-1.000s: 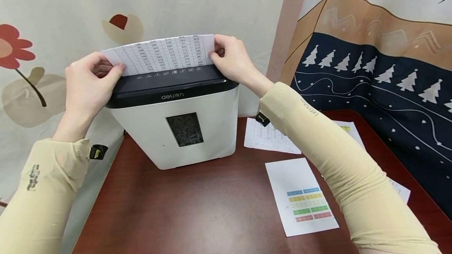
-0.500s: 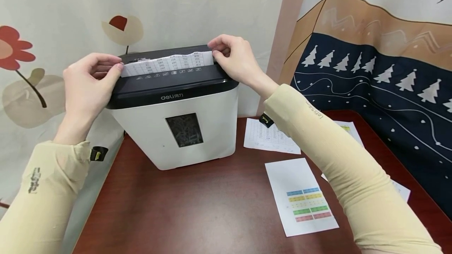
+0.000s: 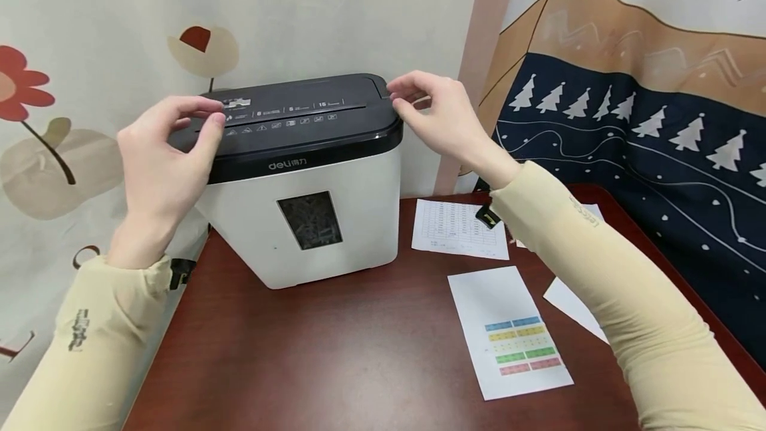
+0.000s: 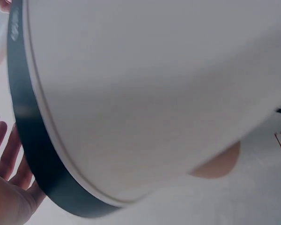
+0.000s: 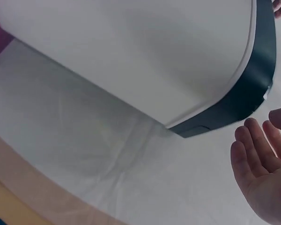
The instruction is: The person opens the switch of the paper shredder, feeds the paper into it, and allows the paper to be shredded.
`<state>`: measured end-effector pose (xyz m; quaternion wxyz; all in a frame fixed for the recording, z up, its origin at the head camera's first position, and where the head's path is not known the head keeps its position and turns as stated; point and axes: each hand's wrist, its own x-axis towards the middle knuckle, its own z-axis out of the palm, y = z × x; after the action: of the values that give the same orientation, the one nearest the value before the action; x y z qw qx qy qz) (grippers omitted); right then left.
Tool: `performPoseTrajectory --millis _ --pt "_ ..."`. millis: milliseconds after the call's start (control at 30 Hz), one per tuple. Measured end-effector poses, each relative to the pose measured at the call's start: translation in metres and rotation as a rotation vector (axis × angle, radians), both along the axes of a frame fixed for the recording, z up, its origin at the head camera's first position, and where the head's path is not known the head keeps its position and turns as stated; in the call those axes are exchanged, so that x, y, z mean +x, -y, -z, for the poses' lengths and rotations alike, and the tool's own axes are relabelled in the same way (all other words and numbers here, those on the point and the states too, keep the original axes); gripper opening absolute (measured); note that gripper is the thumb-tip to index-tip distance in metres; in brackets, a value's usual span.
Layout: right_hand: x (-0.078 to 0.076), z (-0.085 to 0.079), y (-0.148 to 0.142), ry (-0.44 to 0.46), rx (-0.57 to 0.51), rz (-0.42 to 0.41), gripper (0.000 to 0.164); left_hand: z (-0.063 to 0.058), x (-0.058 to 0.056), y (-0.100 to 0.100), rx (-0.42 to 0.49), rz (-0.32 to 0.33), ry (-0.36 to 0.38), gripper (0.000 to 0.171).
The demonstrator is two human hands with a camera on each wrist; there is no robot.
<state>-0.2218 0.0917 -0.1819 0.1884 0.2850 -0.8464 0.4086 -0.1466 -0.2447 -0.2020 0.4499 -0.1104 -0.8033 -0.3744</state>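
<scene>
A white paper shredder (image 3: 239,218) with a black top stands at the back left of the table. Its narrow feed slot (image 3: 299,112) shows no paper sticking out. Over the left end of the lid is my left hand (image 3: 170,158), thumb and fingers loosely bent with nothing between them. My right hand (image 3: 443,112) is at the lid's right end, fingers relaxed and holding nothing. In the right wrist view, the fingertips (image 5: 249,123) are close beside the black rim (image 5: 234,103). Dark shreds show behind the shredder's front window (image 3: 309,220).
A sheet with coloured bars (image 3: 479,304) lies on the brown table (image 3: 335,351). Behind it is a sheet with a printed table (image 3: 457,245). Another white sheet (image 3: 571,304) is partly under the right forearm. Patterned curtains (image 3: 359,12) hang behind.
The printed sheet that both hands pinched has sunk down into the slot and out of sight. My right hand has let go and moved right; the left has let go and shifted slightly right.
</scene>
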Motion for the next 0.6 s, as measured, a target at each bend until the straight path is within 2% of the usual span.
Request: performPoseTrajectory --millis 333,467,600 --pt "0.026 0.014 -0.038 -0.051 0.123 0.004 0.033 0.008 0.011 -0.029 -0.099 0.121 -0.116 0.021" --pt "0.033 0.027 -0.055 -0.068 0.168 0.009 0.034 0.016 0.013 -0.042 -0.127 0.173 -0.170 0.021" --pt "0.038 0.047 -0.073 -0.087 0.240 0.034 0.036 0.025 0.017 -0.058 -0.121 0.226 -0.227 0.020"
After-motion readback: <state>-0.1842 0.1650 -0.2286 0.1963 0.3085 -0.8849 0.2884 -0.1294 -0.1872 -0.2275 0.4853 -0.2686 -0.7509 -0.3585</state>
